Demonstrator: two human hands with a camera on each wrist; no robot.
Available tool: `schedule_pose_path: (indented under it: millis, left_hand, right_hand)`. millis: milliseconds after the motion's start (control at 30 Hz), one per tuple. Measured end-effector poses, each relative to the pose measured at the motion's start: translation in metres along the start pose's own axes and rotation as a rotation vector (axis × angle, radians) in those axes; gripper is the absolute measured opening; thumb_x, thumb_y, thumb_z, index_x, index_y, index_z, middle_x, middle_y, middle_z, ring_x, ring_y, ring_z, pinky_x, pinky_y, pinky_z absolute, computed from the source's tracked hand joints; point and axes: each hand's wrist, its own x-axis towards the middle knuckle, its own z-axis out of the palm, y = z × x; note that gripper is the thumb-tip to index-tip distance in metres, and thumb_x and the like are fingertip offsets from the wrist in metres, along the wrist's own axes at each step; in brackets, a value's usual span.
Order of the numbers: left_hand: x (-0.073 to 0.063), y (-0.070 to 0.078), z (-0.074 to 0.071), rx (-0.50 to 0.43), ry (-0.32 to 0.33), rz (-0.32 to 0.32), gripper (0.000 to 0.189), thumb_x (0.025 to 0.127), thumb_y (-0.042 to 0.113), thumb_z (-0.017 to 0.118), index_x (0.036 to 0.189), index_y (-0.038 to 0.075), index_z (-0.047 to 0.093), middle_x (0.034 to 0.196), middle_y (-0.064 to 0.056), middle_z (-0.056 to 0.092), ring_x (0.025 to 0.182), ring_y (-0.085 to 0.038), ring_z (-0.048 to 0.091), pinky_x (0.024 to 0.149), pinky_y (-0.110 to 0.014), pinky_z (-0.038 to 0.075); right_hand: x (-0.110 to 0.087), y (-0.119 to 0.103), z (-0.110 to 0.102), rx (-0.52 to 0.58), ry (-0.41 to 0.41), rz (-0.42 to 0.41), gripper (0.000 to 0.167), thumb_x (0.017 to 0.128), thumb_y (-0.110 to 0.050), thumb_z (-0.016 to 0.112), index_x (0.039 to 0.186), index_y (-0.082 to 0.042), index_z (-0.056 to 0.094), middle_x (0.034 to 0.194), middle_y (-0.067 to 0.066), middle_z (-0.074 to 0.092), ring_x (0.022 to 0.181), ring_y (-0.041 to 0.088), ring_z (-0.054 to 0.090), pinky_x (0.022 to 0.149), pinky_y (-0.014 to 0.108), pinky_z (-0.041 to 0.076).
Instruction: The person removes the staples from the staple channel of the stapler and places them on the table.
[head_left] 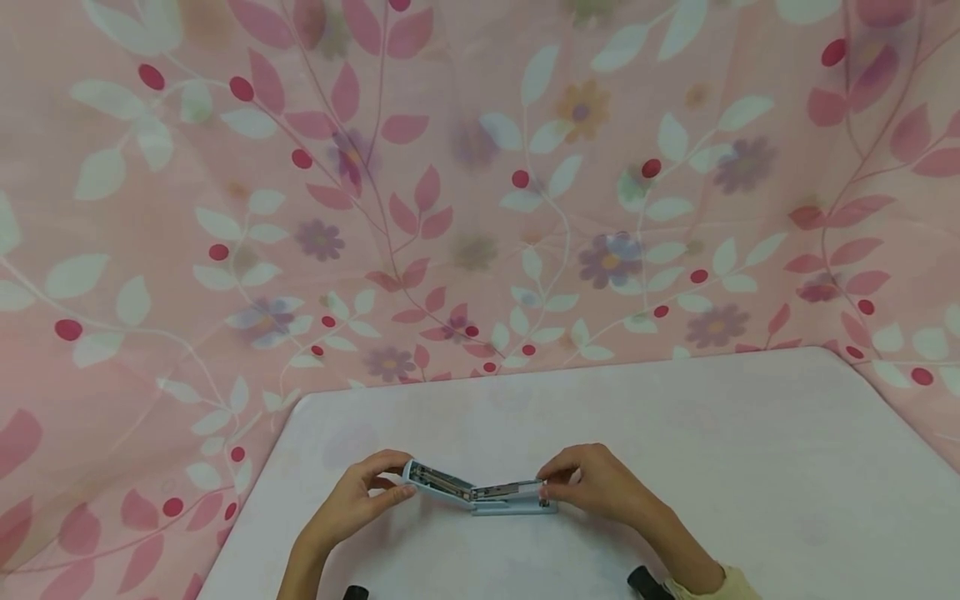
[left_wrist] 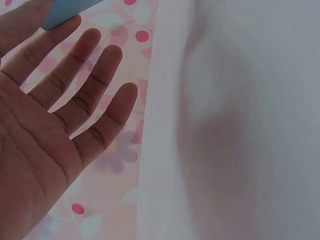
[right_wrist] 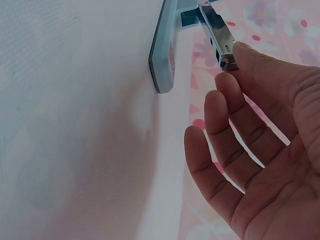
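Note:
A light blue stapler (head_left: 514, 508) is spread open above the white table, its base low on the right. The top cover (head_left: 441, 485) is swung up to the left, showing its metal inside. My left hand (head_left: 352, 500) pinches the cover's end between thumb and index finger; its other fingers are spread in the left wrist view. With thumb and index finger, my right hand (head_left: 603, 485) grips the end of the metal staple magazine (right_wrist: 220, 35), which stands apart from the base (right_wrist: 164, 62) in the right wrist view. Whether staples lie inside is too small to tell.
The white table (head_left: 712, 433) stretches around both hands, its far edge meeting a pink floral cloth (head_left: 480, 233). Two black objects (head_left: 647, 582) show near the bottom edge, one by each forearm. A pale yellow sleeve (head_left: 716, 586) covers part of the right arm.

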Motion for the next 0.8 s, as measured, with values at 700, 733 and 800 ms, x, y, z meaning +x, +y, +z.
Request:
schedule_pose_path:
  millis: [700,733,800]
  left_hand:
    - [-0.001,-0.001,-0.001,0.018,0.005,-0.025,0.028,0.088,0.022,0.076,0.115,0.020,0.071,0.111,0.001,0.066,0.102,-0.019,0.062,0.083,-0.037,0.053]
    - [-0.001,-0.001,-0.001,0.020,0.005,-0.025,0.028,0.088,0.022,0.076,0.115,0.020,0.071,0.111,0.001,0.067,0.102,-0.019,0.062,0.083,-0.036,0.053]
    - [-0.002,-0.001,0.000,0.022,0.008,-0.027,0.028,0.088,0.022,0.076,0.116,0.021,0.071,0.111,0.001,0.067,0.101,-0.019,0.062,0.082,-0.036,0.053]
  right_hand:
    - [0.007,0.000,0.009,0.104,-0.038,-0.111,0.023,0.090,-0.012,0.071,0.113,-0.012,0.074,0.102,-0.002,0.070,0.088,0.008,0.061,0.076,0.030,0.052]
    - [0.008,-0.001,0.009,0.107,-0.043,-0.118,0.023,0.090,-0.012,0.071,0.113,-0.012,0.074,0.103,-0.001,0.070,0.088,0.010,0.061,0.077,0.031,0.052]
    - [0.009,-0.003,0.010,0.114,-0.052,-0.136,0.023,0.090,-0.010,0.070,0.113,-0.012,0.074,0.104,0.000,0.071,0.090,0.014,0.062,0.078,0.032,0.052]
